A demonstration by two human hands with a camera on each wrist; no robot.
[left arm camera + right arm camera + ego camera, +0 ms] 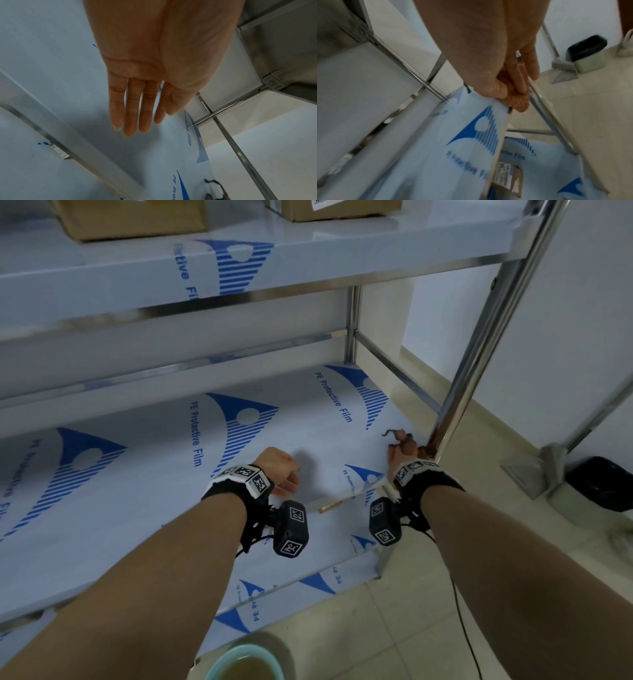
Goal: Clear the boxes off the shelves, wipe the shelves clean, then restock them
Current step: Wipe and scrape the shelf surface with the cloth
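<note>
The middle shelf (144,508), covered in white film with blue print, has no boxes on it. My right hand (402,451) grips an orange-brown cloth (407,441) at the shelf's front right corner, beside the steel post (479,344). The right wrist view shows the cloth (518,102) bunched under the curled fingers (520,75) at the shelf edge. My left hand (284,470) is flat, palm down, over the shelf a little left of the right hand; its fingers (133,111) are straight and hold nothing. Two cardboard boxes (130,217) (339,208) stand on the upper shelf.
A teal basin (245,662) of brownish water stands on the floor at my feet. A labelled cardboard box (506,177) lies on the lower shelf. A black bin (603,487) stands on the tiled floor to the right, by the wall.
</note>
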